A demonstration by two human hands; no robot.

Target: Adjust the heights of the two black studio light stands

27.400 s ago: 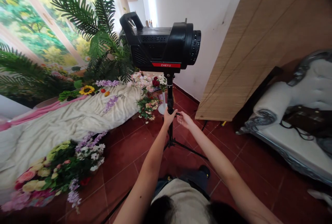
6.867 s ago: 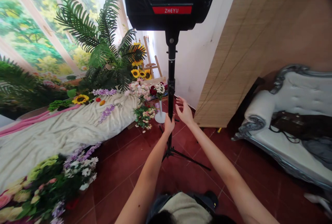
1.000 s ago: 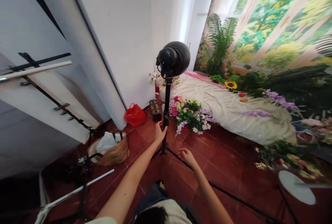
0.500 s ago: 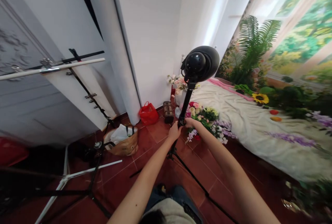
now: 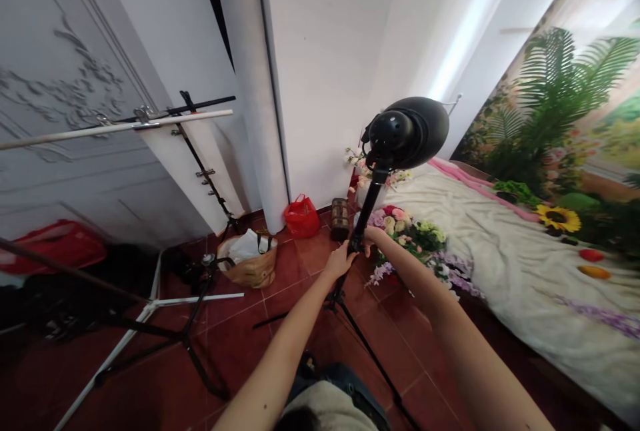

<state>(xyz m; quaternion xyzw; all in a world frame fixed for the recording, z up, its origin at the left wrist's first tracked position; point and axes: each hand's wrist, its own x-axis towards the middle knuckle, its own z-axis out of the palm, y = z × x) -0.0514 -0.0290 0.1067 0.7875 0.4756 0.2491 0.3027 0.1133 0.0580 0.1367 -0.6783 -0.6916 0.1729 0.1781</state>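
A black light stand (image 5: 369, 208) rises in front of me, its tripod legs spread on the red tiled floor. On its top sits a black studio lamp (image 5: 407, 132). My left hand (image 5: 340, 262) is wrapped round the pole. My right hand (image 5: 369, 238) is closed at the stand's black joint, just above and to the right of my left hand; its fingers are partly hidden behind the pole. Bunches of artificial flowers (image 5: 417, 234) lie just beyond my right hand.
To the left, a backdrop stand with a white crossbar (image 5: 185, 118) stands near a straw bag (image 5: 253, 268). A red bag (image 5: 302, 218) and a small wooden chest (image 5: 340, 220) are by the wall. At right is a platform with cream cloth (image 5: 505, 244) and a sunflower (image 5: 559, 218).
The view has turned left, so the room appears shifted to the right. The lamp and stand now appear slightly further right, with both hands still on the pole.
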